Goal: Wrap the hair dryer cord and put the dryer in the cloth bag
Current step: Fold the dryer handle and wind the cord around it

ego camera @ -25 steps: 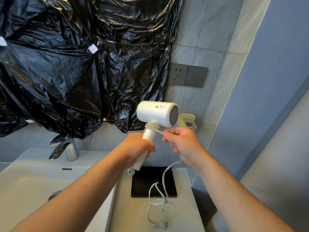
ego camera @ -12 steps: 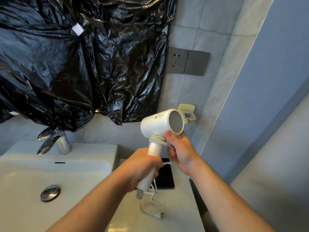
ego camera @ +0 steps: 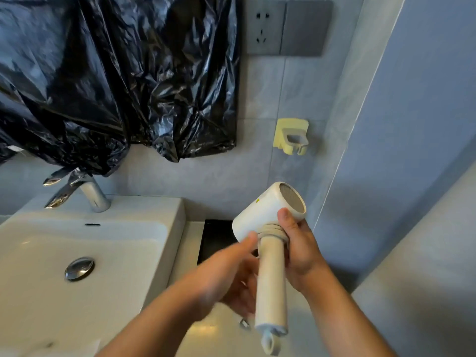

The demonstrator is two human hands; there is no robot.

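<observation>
Both forearms reach in from the near edge and meet over the worktop (ego camera: 206,333), right of the sink (ego camera: 164,256). The right hand (ego camera: 301,251) is raised with its back to the right. Its fingers are curled round the top of the handle of the white hair dryer (ego camera: 268,212), and the thumb lies flat on the head. This hand holds the dryer in the air, tilted, with the mesh end up and to the far right and the handle pointing down to the near side. A few turns of the cord (ego camera: 273,229) sit tight round the handle just under the head, below the thumb.

The left hand (ego camera: 229,276) is blurred. Its fingers look rather stretched, just left of the handle, but I cannot tell if they grip it.

A black square mat (ego camera: 216,238) lies on the worktop behind the hands. The sink has a metal drain plug (ego camera: 79,268) and a chrome tap (ego camera: 95,195). On the grey tiled wall hang a black plastic sheet (ego camera: 116,73), a grey socket plate (ego camera: 265,28) and a yellowish holder (ego camera: 291,136).
</observation>
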